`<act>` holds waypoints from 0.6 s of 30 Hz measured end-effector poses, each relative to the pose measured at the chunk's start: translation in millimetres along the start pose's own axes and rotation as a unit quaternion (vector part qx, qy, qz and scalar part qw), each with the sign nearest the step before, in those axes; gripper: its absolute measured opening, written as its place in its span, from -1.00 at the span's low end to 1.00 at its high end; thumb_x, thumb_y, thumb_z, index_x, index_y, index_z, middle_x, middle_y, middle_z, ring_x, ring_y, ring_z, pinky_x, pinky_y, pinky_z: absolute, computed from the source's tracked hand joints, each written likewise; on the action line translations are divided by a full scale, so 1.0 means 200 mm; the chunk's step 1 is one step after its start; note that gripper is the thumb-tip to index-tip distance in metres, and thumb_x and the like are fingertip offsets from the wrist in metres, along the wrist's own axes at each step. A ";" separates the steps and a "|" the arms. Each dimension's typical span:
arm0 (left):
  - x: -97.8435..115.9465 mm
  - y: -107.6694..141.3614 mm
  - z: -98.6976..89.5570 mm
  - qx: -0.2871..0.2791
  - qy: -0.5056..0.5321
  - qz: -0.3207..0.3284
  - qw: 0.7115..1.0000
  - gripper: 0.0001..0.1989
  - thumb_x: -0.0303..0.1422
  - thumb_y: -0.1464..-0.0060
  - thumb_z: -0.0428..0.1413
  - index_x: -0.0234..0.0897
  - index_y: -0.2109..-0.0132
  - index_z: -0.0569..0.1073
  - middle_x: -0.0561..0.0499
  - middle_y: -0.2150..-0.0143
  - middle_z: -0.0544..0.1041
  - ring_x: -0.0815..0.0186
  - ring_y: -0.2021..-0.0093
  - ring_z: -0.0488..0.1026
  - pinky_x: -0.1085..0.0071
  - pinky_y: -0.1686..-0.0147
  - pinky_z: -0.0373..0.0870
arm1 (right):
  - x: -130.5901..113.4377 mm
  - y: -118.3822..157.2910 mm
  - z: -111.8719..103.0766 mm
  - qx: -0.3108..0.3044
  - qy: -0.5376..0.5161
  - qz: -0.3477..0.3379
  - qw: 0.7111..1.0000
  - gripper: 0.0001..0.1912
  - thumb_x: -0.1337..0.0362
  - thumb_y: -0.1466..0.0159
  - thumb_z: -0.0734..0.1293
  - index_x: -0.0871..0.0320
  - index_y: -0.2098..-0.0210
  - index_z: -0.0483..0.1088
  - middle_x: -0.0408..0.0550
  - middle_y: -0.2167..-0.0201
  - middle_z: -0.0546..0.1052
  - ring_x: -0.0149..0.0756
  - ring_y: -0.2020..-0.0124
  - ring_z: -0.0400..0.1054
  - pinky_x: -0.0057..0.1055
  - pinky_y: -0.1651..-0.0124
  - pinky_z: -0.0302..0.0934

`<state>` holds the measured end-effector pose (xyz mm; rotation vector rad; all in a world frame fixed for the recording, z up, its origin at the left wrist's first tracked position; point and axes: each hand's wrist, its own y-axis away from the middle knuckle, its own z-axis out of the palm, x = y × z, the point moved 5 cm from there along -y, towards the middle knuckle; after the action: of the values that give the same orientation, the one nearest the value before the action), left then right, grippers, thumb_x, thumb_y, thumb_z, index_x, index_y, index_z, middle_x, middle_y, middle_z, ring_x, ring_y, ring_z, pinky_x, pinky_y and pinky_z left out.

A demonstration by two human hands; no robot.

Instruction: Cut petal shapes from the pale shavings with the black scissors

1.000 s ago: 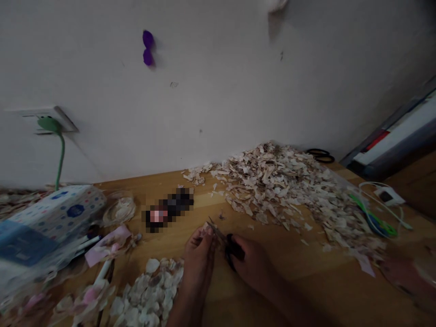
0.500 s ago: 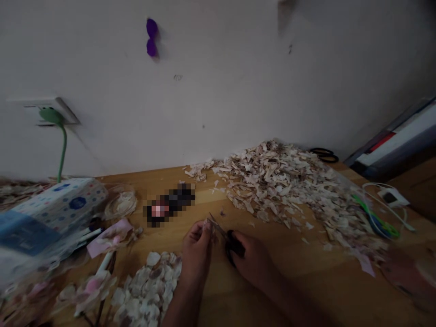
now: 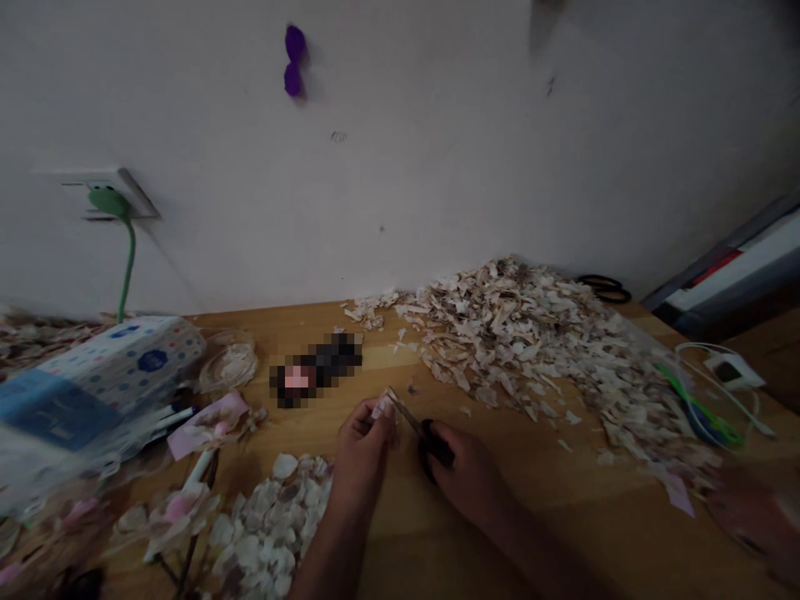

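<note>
My left hand (image 3: 363, 435) pinches a small pale petal-like piece (image 3: 388, 406) between thumb and fingers over the wooden table. Black-handled scissors (image 3: 431, 442) are gripped in my right hand (image 3: 468, 471), their blades pointing up and left against the piece's edge. Whether the blades are fully closed is too small to tell. Near my left forearm lies a pile of rounded pale petals (image 3: 272, 525). A larger heap of pale, ragged scraps (image 3: 506, 333) spreads beyond my right hand, up to the wall.
Left are a tissue pack (image 3: 143, 358), a clear round container (image 3: 228, 362) and handmade flowers (image 3: 181, 507). A blurred dark object (image 3: 316, 367) lies mid-table. Another pair of scissors (image 3: 605, 288) rests by the wall; a white cable with a plug (image 3: 734, 372) is at right.
The view has shifted slightly, so the surroundings sit further right. The scissor blades, apart before, now look closer together at the piece. Both hands keep their holds.
</note>
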<state>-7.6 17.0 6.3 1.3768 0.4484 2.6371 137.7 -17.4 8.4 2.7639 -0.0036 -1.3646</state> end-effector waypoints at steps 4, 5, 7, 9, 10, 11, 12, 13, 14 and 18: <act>-0.02 0.03 0.07 -0.069 0.100 -0.061 0.991 -0.76 -0.31 0.12 0.30 -0.32 0.35 0.43 0.13 0.51 0.33 0.50 0.53 0.26 0.56 0.50 0.24 | 0.00 0.00 0.00 0.008 -0.006 -0.003 1.000 -0.67 0.35 -0.12 0.24 0.17 0.12 0.42 0.07 0.18 0.57 -0.12 0.16 0.45 -0.22 0.09 0.29; -0.03 0.04 0.08 -0.072 0.120 -0.072 0.988 -0.77 -0.31 0.10 0.30 -0.33 0.35 0.43 0.12 0.50 0.34 0.49 0.50 0.28 0.55 0.46 0.27 | 0.00 0.00 0.00 0.006 -0.008 -0.004 1.000 -0.68 0.34 -0.13 0.23 0.17 0.13 0.42 0.07 0.19 0.57 -0.12 0.17 0.45 -0.22 0.10 0.30; -0.04 0.05 0.09 -0.073 0.145 -0.083 0.983 -0.79 -0.32 0.07 0.28 -0.33 0.33 0.43 0.11 0.48 0.36 0.49 0.48 0.30 0.55 0.43 0.29 | 0.00 0.00 0.01 0.003 -0.007 -0.006 1.000 -0.71 0.34 -0.13 0.22 0.16 0.16 0.43 0.06 0.22 0.57 -0.12 0.20 0.45 -0.23 0.12 0.30; -0.04 0.06 0.10 -0.070 0.158 -0.080 0.982 -0.81 -0.33 0.04 0.26 -0.33 0.33 0.45 0.11 0.48 0.36 0.50 0.49 0.29 0.56 0.46 0.29 | 0.00 0.00 0.01 0.002 0.000 -0.008 1.000 -0.73 0.34 -0.14 0.22 0.16 0.18 0.43 0.04 0.26 0.57 -0.13 0.22 0.45 -0.23 0.13 0.30; -0.05 0.06 0.10 -0.065 0.161 -0.076 0.982 -0.82 -0.34 0.04 0.26 -0.33 0.34 0.45 0.12 0.49 0.36 0.50 0.50 0.29 0.57 0.46 0.29 | 0.00 0.00 0.01 0.003 0.005 -0.010 1.000 -0.73 0.34 -0.13 0.22 0.15 0.19 0.43 0.04 0.27 0.57 -0.13 0.22 0.45 -0.23 0.12 0.30; -0.05 0.06 0.09 -0.059 0.164 -0.070 0.982 -0.83 -0.35 0.05 0.27 -0.33 0.35 0.45 0.12 0.49 0.36 0.51 0.51 0.29 0.57 0.47 0.29 | 0.00 0.00 0.01 0.003 0.010 -0.012 1.000 -0.73 0.35 -0.13 0.22 0.15 0.19 0.43 0.03 0.27 0.57 -0.13 0.22 0.45 -0.23 0.12 0.29; -0.05 0.05 0.09 -0.052 0.165 -0.062 0.983 -0.83 -0.36 0.06 0.27 -0.33 0.35 0.46 0.12 0.49 0.36 0.51 0.51 0.29 0.58 0.47 0.29 | 0.01 0.00 0.01 0.003 0.014 -0.013 1.000 -0.73 0.35 -0.13 0.22 0.16 0.19 0.43 0.04 0.27 0.57 -0.13 0.22 0.45 -0.23 0.12 0.29; -0.05 0.05 0.09 -0.045 0.164 -0.055 0.984 -0.84 -0.36 0.06 0.28 -0.33 0.35 0.47 0.12 0.49 0.37 0.51 0.50 0.30 0.59 0.46 0.29 | 0.01 0.00 0.01 0.003 0.018 -0.015 1.000 -0.72 0.36 -0.12 0.22 0.16 0.18 0.42 0.04 0.25 0.57 -0.13 0.21 0.44 -0.23 0.11 0.29; -0.04 0.05 0.08 -0.039 0.162 -0.050 0.985 -0.84 -0.36 0.06 0.28 -0.34 0.34 0.48 0.11 0.49 0.38 0.52 0.50 0.30 0.59 0.46 0.29 | 0.01 0.00 0.02 0.002 0.019 -0.015 1.000 -0.71 0.36 -0.11 0.22 0.17 0.17 0.42 0.05 0.24 0.56 -0.12 0.20 0.44 -0.22 0.11 0.29; -0.04 0.04 0.07 -0.046 0.142 -0.039 0.988 -0.86 -0.37 0.04 0.27 -0.35 0.33 0.50 0.11 0.47 0.40 0.54 0.51 0.28 0.62 0.46 0.26 | 0.01 0.00 0.03 -0.005 0.024 -0.009 1.000 -0.68 0.35 -0.12 0.22 0.19 0.14 0.41 0.08 0.20 0.56 -0.09 0.17 0.43 -0.19 0.09 0.28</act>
<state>9.8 9.4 10.3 0.9419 0.3963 2.7596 135.4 -18.7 3.1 2.7951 0.0301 -1.2974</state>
